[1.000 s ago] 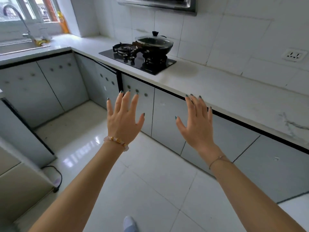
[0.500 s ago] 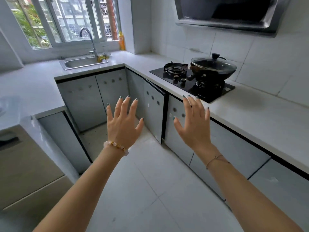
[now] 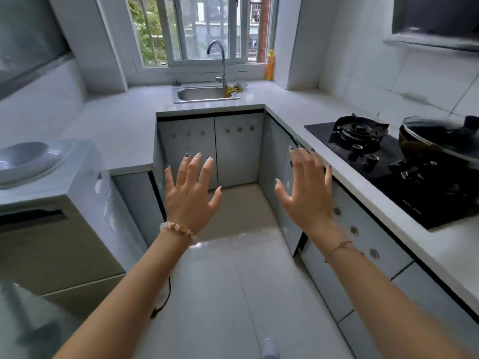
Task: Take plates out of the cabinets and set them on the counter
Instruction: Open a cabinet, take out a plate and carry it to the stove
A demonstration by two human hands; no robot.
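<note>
- Left hand (image 3: 190, 196): raised in mid-air over the floor (image 3: 233, 281), back toward the camera, fingers spread wide, holding nothing; beaded bracelet (image 3: 178, 229) at the wrist
- Right hand (image 3: 305, 193): raised in mid-air beside the worktop's front edge on the right, fingers spread wide, holding nothing; thin chain bracelet (image 3: 337, 248) at the wrist
- Cabinets (image 3: 212, 149): grey doors under the worktop (image 3: 293, 110), all shut, round marks near the tops; further doors along the right run below the hob
- Plates: white dishes (image 3: 24, 161) resting on the top of the low unit at the left edge, well apart from both hands; exact count cannot be told
- Sink (image 3: 204, 94): set into the worktop at the far edge under the window (image 3: 204, 29), curved tap (image 3: 220, 60) at its back, yellow cloth (image 3: 230, 90) at its right corner
- Yellow bottle (image 3: 270, 64): upright on the window sill at the far right corner
- Gas hob (image 3: 388, 167): black, set in the right run of the worktop; lidded dark pan (image 3: 440, 141) on the nearer burner, blurred
</note>
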